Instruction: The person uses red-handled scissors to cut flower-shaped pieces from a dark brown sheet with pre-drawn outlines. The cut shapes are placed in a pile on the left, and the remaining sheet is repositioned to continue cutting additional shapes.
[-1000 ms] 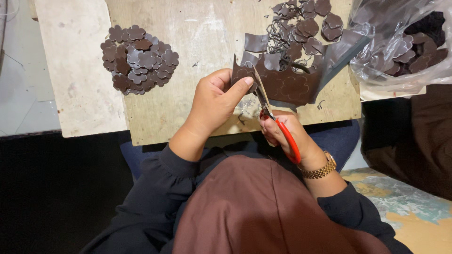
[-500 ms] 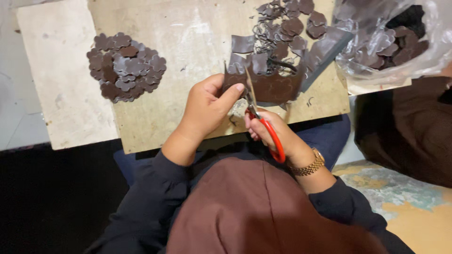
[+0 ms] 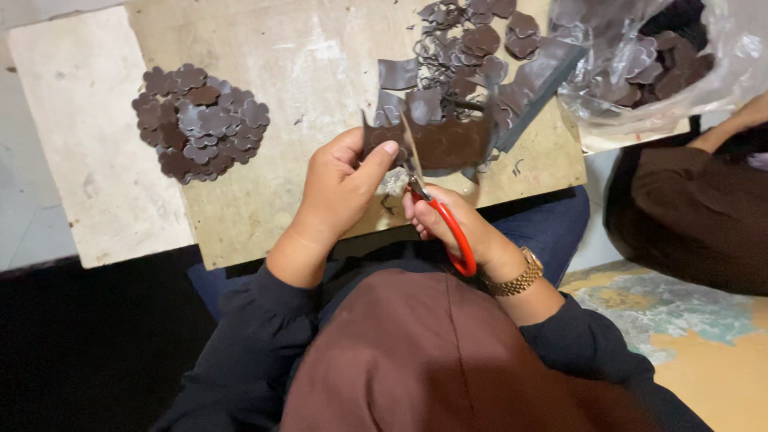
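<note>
Worn and scratched, a pale wooden board (image 3: 264,72) is lying across your lap, and you are working at its near edge. Your left hand (image 3: 340,188) is pinching the dark brown sheet piece (image 3: 444,144) at its left end, thumb on top and fingers curled beneath, so the piece is reaching out to the right of that hand and just above the board. Your right hand (image 3: 456,228) is gripping the red-handled scissors (image 3: 436,216), fingers through the loops; the blades are pointing up and away from you, meeting the lower edge of the sheet piece just beside your left thumb. Whether the blades are parted or closed is too small to tell. A gold watch (image 3: 516,276) is sitting on your right wrist.

Off to the left, well apart from both hands, a heap of cut flower shapes (image 3: 200,120) is resting on the board. Beyond the sheet piece, loose scraps and trimmings (image 3: 468,48) are lying scattered. At the far right, a clear plastic bag (image 3: 720,72) is holding more brown pieces, and another person's sleeve (image 3: 696,208) is showing beside it.
</note>
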